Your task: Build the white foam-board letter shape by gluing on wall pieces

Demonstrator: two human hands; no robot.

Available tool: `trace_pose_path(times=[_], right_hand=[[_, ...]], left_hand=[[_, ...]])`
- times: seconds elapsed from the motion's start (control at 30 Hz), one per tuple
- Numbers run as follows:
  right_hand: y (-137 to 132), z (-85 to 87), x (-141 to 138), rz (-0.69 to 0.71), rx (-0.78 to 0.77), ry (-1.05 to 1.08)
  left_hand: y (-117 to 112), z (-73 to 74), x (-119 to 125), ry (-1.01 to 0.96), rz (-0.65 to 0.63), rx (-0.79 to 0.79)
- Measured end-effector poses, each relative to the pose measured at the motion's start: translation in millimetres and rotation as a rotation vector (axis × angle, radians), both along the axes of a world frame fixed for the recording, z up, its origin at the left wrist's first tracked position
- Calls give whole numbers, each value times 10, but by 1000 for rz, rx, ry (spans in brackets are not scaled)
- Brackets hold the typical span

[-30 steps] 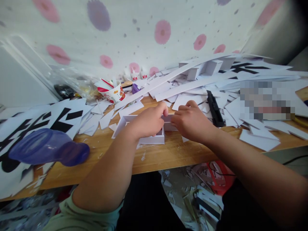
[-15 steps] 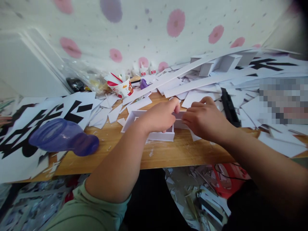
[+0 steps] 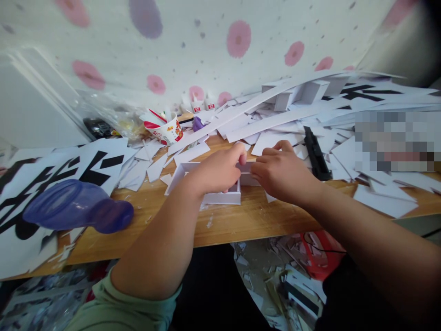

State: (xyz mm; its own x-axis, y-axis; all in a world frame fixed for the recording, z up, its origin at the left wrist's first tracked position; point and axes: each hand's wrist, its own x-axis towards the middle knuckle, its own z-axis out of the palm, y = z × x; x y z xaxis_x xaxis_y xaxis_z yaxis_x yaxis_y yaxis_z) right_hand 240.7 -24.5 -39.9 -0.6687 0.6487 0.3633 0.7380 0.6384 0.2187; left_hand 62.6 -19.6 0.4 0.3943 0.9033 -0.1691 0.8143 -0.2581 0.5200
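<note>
A white foam-board frame (image 3: 220,198) lies on the wooden table (image 3: 241,220), built of thin upright strips. My left hand (image 3: 217,172) rests curled over its right part, thumb and fingers pinched on a strip at the far corner. My right hand (image 3: 279,174) meets it from the right, its fingers closed on the same strip of the frame. Both hands touch near the corner, which they hide.
A purple bottle (image 3: 77,211) lies on its side at the left over sheets printed with black characters (image 3: 51,179). A red-and-white paper cup (image 3: 165,131), small glue bottles (image 3: 197,106), a black tool (image 3: 315,154) and heaps of white strips (image 3: 285,115) fill the back and right. Scraps litter the floor (image 3: 272,276).
The hands stay pinched on the frame's corner. The view swung right and then partly back, so everything shifted in the picture.
</note>
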Motion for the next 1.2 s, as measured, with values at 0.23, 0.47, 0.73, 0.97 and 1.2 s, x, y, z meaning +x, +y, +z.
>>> trace_pose_path(times=[0.23,0.47,0.73,0.97,1.2], right_hand=[[-3,-18,9,3,-16,2],[-4,-22,4,4,-15,9],[0,-9,-20,-9,-25,-15],[-15,18,-31,-32,-74,-12],[-30,86,126,-29,-113,208]], left_hand=[[-3,-2,6,-11,0,8],[-15,23,12,14,-12,16],[-6,26,6,19,-24,9],[6,27,-15,22,-38,-2],[61,-27,-21,109,-67,140]])
